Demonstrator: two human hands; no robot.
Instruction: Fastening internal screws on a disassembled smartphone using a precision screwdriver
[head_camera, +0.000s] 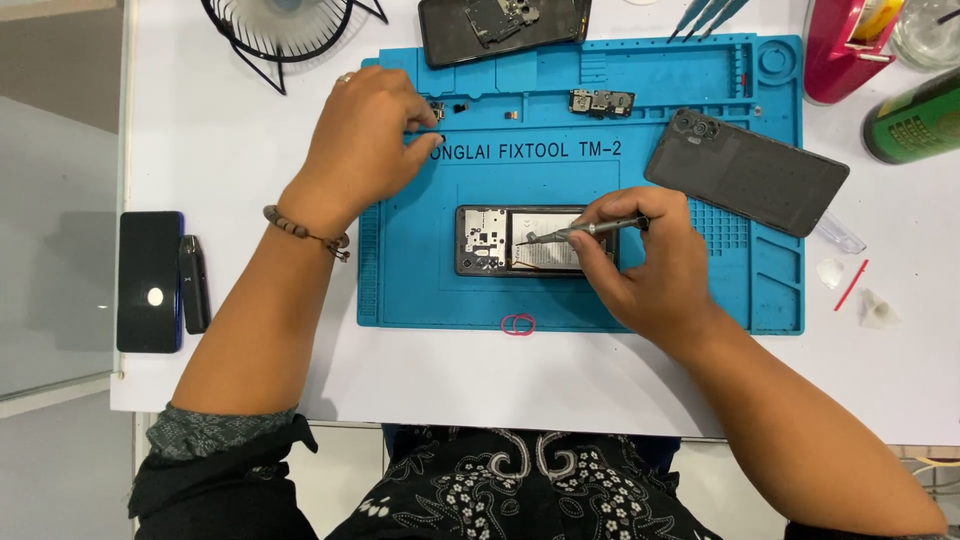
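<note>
An opened phone (495, 241) lies face down in the middle of a blue repair mat (600, 170), its circuit board and battery exposed. My right hand (650, 265) holds a slim metal screwdriver (580, 232) with its tip on the phone's inside. My left hand (365, 140) reaches to the mat's upper left compartments, fingertips pinched at a small dark part (437, 111). A bead bracelet sits on that wrist. The phone's dark back cover (745, 172) rests on the mat's right side.
Another opened phone (500, 25) lies at the top, beside a small fan (280, 25). A camera module (600, 101) sits in a mat tray. A dark phone (149, 281) and slim black device (193, 283) lie left. A red rubber band (518, 324), tweezers (705, 15), red container (845, 45) and green bottle (915, 120) surround the mat.
</note>
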